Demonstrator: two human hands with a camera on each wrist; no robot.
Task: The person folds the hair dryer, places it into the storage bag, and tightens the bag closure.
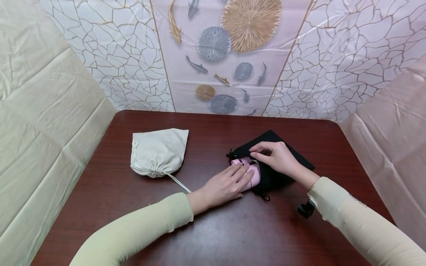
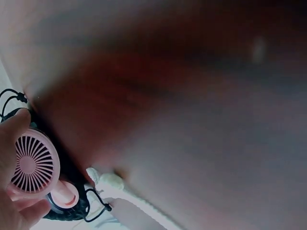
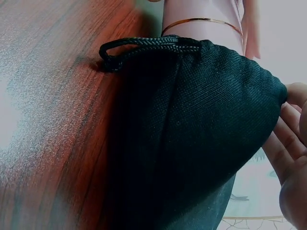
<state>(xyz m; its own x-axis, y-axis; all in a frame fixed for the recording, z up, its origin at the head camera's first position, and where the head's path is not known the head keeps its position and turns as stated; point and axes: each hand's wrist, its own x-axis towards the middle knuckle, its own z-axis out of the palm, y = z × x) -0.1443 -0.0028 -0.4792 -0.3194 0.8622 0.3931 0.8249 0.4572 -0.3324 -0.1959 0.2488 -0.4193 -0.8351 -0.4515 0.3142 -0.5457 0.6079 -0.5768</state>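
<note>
A pink hair dryer (image 1: 254, 177) with a round vented end (image 2: 29, 165) lies partly inside a black drawstring bag (image 1: 273, 181) at the right of the table. My left hand (image 1: 223, 186) grips the dryer, thumb and fingers on either side of the vented end. With thumb and fingertips my right hand (image 1: 279, 158) pinches the rim of the bag's mouth. In the right wrist view the black fabric (image 3: 201, 110) covers the dryer up to just below a gold band (image 3: 201, 19). The part inside the bag is hidden.
A cream drawstring bag (image 1: 161, 149) lies at the left of the dark red table (image 1: 213, 236), its cord (image 1: 177, 181) trailing toward my left wrist. Black cord ends (image 1: 265, 197) hang out beside the black bag. Patterned cloth (image 1: 216, 92) stands behind the table's far edge.
</note>
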